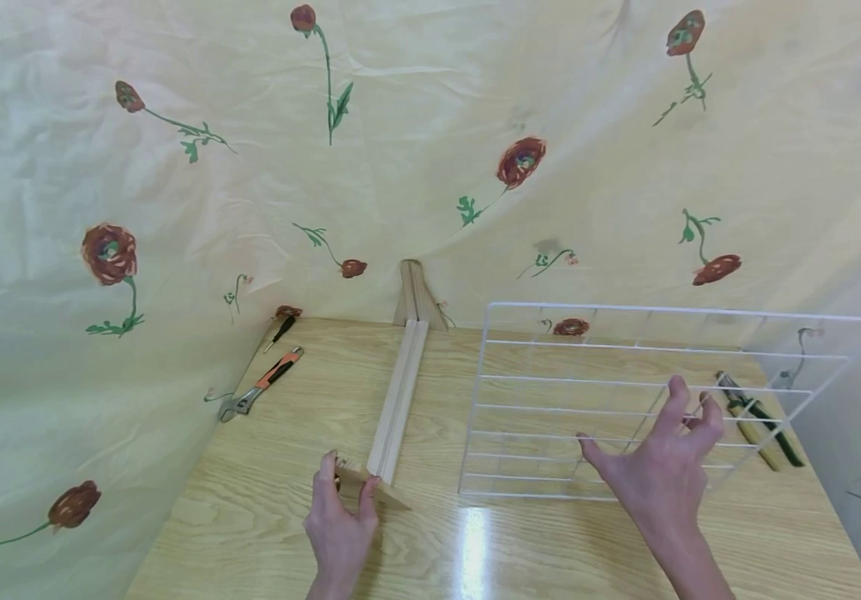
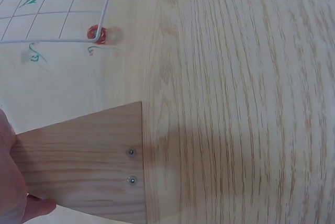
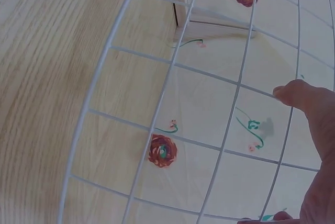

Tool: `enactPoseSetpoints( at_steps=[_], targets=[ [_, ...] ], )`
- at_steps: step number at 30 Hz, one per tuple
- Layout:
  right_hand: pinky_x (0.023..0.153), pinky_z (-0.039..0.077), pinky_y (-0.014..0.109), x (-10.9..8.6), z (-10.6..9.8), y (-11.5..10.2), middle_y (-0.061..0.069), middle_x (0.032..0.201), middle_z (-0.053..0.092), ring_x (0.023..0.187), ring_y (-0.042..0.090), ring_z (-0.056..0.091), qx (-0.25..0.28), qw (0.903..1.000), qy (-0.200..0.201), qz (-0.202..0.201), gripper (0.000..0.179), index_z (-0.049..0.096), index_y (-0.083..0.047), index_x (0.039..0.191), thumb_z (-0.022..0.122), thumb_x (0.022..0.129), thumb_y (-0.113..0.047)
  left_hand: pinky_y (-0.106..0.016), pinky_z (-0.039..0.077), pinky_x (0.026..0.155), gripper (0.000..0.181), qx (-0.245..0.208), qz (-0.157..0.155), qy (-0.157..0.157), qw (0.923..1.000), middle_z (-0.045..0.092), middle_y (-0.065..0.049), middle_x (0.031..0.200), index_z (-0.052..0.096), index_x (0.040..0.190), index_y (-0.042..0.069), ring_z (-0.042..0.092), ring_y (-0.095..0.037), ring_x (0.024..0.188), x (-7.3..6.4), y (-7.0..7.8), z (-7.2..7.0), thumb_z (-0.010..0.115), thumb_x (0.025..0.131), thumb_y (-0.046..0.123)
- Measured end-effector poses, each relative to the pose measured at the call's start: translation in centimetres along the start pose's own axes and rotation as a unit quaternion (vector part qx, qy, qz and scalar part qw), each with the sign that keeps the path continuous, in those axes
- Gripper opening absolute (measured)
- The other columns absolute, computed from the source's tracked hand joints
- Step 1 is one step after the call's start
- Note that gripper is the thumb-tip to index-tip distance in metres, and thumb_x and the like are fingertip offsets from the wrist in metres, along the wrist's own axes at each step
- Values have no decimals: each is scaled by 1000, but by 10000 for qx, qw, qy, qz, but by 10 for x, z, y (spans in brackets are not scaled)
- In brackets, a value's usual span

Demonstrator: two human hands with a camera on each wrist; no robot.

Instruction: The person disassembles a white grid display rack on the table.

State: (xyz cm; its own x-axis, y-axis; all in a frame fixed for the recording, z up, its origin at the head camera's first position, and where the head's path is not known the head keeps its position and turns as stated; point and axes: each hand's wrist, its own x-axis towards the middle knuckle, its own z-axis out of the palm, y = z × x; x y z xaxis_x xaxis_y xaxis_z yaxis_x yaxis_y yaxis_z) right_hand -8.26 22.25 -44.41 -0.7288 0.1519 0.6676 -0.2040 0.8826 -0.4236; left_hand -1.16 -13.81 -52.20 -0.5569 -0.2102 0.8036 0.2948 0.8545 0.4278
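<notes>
A wooden stand has a long pale double rail (image 1: 397,400) with a wooden board at each end. My left hand (image 1: 340,521) grips the near end board (image 1: 388,493) between thumb and fingers. In the left wrist view that tapered end board (image 2: 89,164) shows two screw heads close to its wide edge on the table. To the right of the rail is a white wire rack (image 1: 573,410), raised at a tilt. My right hand (image 1: 658,475) holds the rack, its thumb and fingers spread at the wires. Some of the right fingertips are hidden in the right wrist view.
An adjustable wrench (image 1: 261,387) with an orange and black handle lies at the left, near a black-handled screwdriver (image 1: 280,329). Green-handled pliers (image 1: 760,421) lie at the right, partly behind the rack. Flowered cloth (image 1: 415,167) hangs behind the wooden table (image 1: 242,517).
</notes>
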Motion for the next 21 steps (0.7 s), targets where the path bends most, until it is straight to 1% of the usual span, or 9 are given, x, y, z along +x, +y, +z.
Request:
enactPoseSetpoints(
  at_steps=[3, 5, 8, 11, 14, 16, 19, 21],
  targets=[
    [27, 32, 32, 4, 0, -1, 41, 136, 19, 85, 55, 44, 7, 10000, -38, 47, 128, 24, -3, 150, 97, 48, -28, -16, 38, 31, 61, 10, -62, -27, 10000, 61, -23, 86, 49, 125, -13, 60, -34, 53, 0, 1, 0, 62, 99, 41],
    [27, 32, 35, 6, 1, -2, 42, 136, 20, 93, 59, 41, -21, 9999, -101, 67, 129, 24, -3, 150, 97, 47, -28, -15, 36, 31, 61, 21, -99, -47, 9999, 61, -22, 86, 49, 126, -12, 60, -33, 53, 0, 2, 1, 62, 99, 42],
    [27, 31, 34, 10, 1, -2, 43, 135, 20, 99, 60, 39, -120, 9995, -258, 142, 131, 23, -4, 151, 98, 47, -29, -12, 32, 31, 62, 89, -97, -45, 9999, 60, -20, 84, 49, 126, -11, 58, -31, 50, 1, 3, 2, 61, 99, 43],
    [29, 28, 31, 13, 2, 0, 44, 136, 20, 98, 58, 41, -178, 9985, -448, 268, 133, 22, -5, 153, 99, 47, -31, -11, 31, 32, 62, 111, -92, -42, 9999, 60, -19, 83, 49, 126, -12, 57, -29, 49, 1, 3, 3, 61, 99, 43],
    [29, 27, 30, 16, 5, 2, 45, 135, 21, 92, 57, 43, -271, 9969, -634, 370, 134, 20, -6, 153, 99, 47, -33, -13, 32, 31, 62, 115, -116, -58, 9999, 60, -19, 83, 49, 126, -12, 57, -29, 49, 0, 3, 4, 61, 99, 43],
    [29, 28, 31, 19, 6, 3, 47, 132, 22, 88, 59, 45, -349, 9955, -787, 399, 135, 19, -6, 154, 98, 48, -35, -14, 32, 31, 62, 118, -110, -47, 9999, 59, -19, 83, 50, 125, -12, 57, -29, 49, 0, 3, 4, 61, 99, 43],
    [29, 31, 35, 25, 8, 3, 48, 132, 21, 85, 65, 45, -444, 9904, -1166, 591, 138, 16, -7, 155, 98, 50, -39, -14, 32, 31, 62, 108, -118, -22, 9999, 60, -20, 85, 49, 125, -12, 57, -30, 50, 0, 4, 6, 61, 99, 43],
    [29, 33, 39, 28, 11, 3, 49, 134, 19, 88, 68, 44, -519, 9840, -1525, 765, 140, 11, -8, 157, 98, 52, -41, -14, 33, 31, 62, 87, -110, 27, 9999, 61, -21, 87, 50, 125, -12, 58, -31, 51, 1, 5, 7, 62, 99, 43]
  ],
)
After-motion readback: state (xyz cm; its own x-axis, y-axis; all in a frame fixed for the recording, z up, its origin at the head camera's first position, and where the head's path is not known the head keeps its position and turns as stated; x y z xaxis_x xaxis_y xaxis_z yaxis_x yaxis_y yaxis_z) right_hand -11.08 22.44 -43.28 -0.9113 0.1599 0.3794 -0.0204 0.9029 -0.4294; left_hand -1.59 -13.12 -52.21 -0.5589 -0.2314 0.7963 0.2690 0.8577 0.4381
